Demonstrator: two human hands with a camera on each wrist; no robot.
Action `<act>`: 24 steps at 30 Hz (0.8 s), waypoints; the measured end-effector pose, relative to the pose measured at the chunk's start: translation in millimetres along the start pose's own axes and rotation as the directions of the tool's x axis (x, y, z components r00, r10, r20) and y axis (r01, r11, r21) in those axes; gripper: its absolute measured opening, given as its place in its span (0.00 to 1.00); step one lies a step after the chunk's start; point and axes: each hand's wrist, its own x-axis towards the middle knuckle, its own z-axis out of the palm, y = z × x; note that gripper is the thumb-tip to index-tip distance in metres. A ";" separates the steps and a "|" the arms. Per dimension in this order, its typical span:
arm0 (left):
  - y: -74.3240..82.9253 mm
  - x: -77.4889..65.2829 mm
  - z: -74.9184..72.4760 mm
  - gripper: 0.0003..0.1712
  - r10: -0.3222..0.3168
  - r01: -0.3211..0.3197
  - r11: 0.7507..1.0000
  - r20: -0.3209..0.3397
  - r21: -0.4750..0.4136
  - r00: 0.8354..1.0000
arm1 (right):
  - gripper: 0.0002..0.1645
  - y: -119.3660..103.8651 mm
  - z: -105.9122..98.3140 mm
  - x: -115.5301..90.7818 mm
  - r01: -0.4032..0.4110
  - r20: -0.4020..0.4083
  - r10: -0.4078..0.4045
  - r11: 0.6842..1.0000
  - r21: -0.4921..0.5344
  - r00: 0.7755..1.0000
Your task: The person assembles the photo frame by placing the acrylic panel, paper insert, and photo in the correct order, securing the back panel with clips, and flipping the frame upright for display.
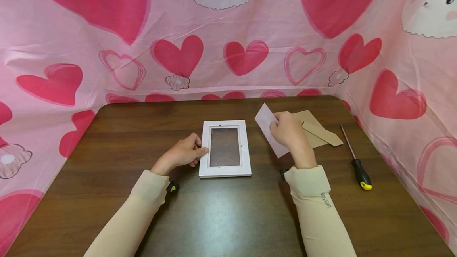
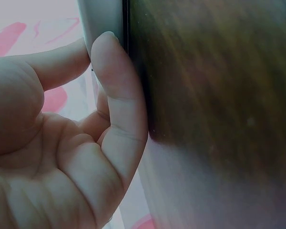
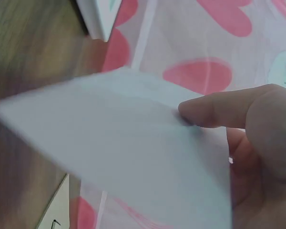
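A white picture frame [image 1: 224,171] with a dark window lies on the table, back side up, with small dark tabs on its inner edge. My left hand [image 1: 183,152] pinches its left edge, thumb on top and fingers at the side. In the left wrist view the thumb and index finger meet the frame's white edge [image 2: 102,24]. To the right, my right hand [image 1: 288,128] holds a white sheet of paper [image 1: 267,126] above the table, thumb on one face and fingers behind. The right wrist view shows this sheet [image 3: 119,129] tilted, the thumb pressing near its edge.
Behind the right hand lies a tan backing board [image 1: 310,120] with a stand flap [image 1: 323,134]. A screwdriver [image 1: 357,162] with a black and yellow handle lies at the table's right. Pink heart-patterned cloth [image 1: 246,19] surrounds the brown wooden table [image 1: 143,126].
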 end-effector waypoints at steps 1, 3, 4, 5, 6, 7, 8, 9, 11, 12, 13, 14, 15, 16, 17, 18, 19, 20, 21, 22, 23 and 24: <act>-0.5 0.0 -0.3 0.21 0.000 0.000 1.000 0.000 0.000 1.000 | 0.21 0.0 -1.2 0.5 0.002 -0.012 -0.002 1.000 0.013 1.000; -0.9 0.0 -0.9 0.21 -0.002 0.002 1.000 0.001 -0.002 1.000 | 0.21 0.0 -2.7 1.5 0.003 -0.028 -0.002 0.999 0.034 1.000; -1.0 -0.1 -1.1 0.21 -0.003 0.003 1.000 0.001 -0.004 1.000 | 0.21 -0.5 -3.3 1.7 0.004 -0.035 -0.002 0.999 0.043 0.999; -1.2 0.0 -1.3 0.21 -0.003 0.003 1.000 -0.001 -0.006 1.000 | 0.20 -0.9 -3.5 2.0 0.006 -0.041 -0.003 0.999 0.052 0.999; -1.3 0.1 -1.5 0.21 -0.003 0.003 1.000 -0.001 -0.007 1.000 | 0.20 -1.5 -3.7 2.4 0.008 -0.046 -0.005 0.998 0.065 0.999; -1.4 0.2 -1.6 0.21 -0.003 0.003 1.000 -0.002 -0.007 1.000 | 0.19 -1.9 -3.7 2.8 0.007 -0.051 -0.003 0.997 0.077 0.999; -1.5 0.3 -1.6 0.21 -0.002 0.002 1.000 -0.003 -0.007 1.000 | 0.19 -2.4 -3.4 3.4 0.007 -0.055 -0.003 0.996 0.085 0.999; -1.6 0.5 -1.7 0.21 -0.001 0.001 1.000 -0.004 -0.005 1.000 | 0.19 -3.0 -3.1 3.6 0.010 -0.054 -0.004 0.995 0.099 0.999; -1.7 0.7 -1.8 0.21 0.003 -0.003 1.000 -0.004 -0.003 1.000 | 0.18 -4.9 -2.0 4.3 0.007 -0.049 0.000 0.990 0.142 0.999; -1.6 0.7 -1.8 0.21 0.006 -0.006 1.000 -0.003 -0.002 1.000 | 0.18 -5.8 -1.1 4.8 0.002 -0.044 0.006 0.986 0.169 0.999; -1.4 0.7 -1.9 0.21 0.009 -0.009 1.000 -0.001 -0.001 1.000 | 0.18 -6.9 -0.2 5.1 -0.003 -0.036 0.010 0.981 0.195 0.999; -1.0 0.5 -1.9 0.20 0.011 -0.011 1.000 0.002 -0.002 1.000 | 0.17 -8.1 1.3 5.6 -0.004 -0.028 0.011 0.973 0.229 1.000; -0.6 0.4 -2.0 0.20 0.014 -0.014 1.000 0.004 -0.002 1.000 | 0.17 -9.6 3.0 6.0 -0.005 -0.014 0.009 0.962 0.273 1.000; -0.1 0.3 -2.1 0.20 0.016 -0.016 1.000 0.006 -0.004 1.000 | 0.17 -11.2 5.1 6.4 -0.011 -0.004 0.013 0.950 0.313 1.000; 0.2 0.2 -2.2 0.19 0.019 -0.019 1.000 0.009 -0.003 1.000 | 0.16 -12.4 7.8 7.1 -0.015 0.009 0.013 0.935 0.355 1.000; 0.6 0.1 -2.3 0.19 0.020 -0.020 1.000 0.011 -0.003 1.000 | 0.16 -13.6 10.7 7.7 -0.021 0.021 0.013 0.921 0.390 1.000; 0.9 0.0 -2.4 0.19 0.020 -0.020 1.000 0.013 -0.002 1.000 | 0.16 -15.0 13.8 8.0 -0.028 0.038 0.013 0.903 0.429 0.999; 1.2 -0.1 -2.4 0.19 0.018 -0.018 1.000 0.013 -0.001 1.000 | 0.16 -16.2 17.4 8.4 -0.035 0.050 0.013 0.888 0.458 0.999; 1.2 0.0 -2.7 0.19 0.018 -0.018 1.000 0.013 0.001 1.000 | 0.16 -17.4 20.8 8.6 -0.044 0.063 0.016 0.876 0.481 0.998; 1.5 -0.1 -2.8 0.18 0.017 -0.017 1.000 0.014 0.001 1.000 | 0.16 -18.6 24.2 8.9 -0.055 0.072 0.022 0.868 0.494 0.997; 1.7 -0.1 -3.0 0.18 0.017 -0.017 1.000 0.015 0.002 1.000 | 0.16 -19.6 27.5 9.1 -0.063 0.083 0.025 0.861 0.505 0.996; 1.9 -0.2 -3.1 0.18 0.015 -0.015 1.000 0.015 0.001 1.000 | 0.16 -20.6 30.6 9.1 -0.072 0.091 0.029 0.856 0.512 0.995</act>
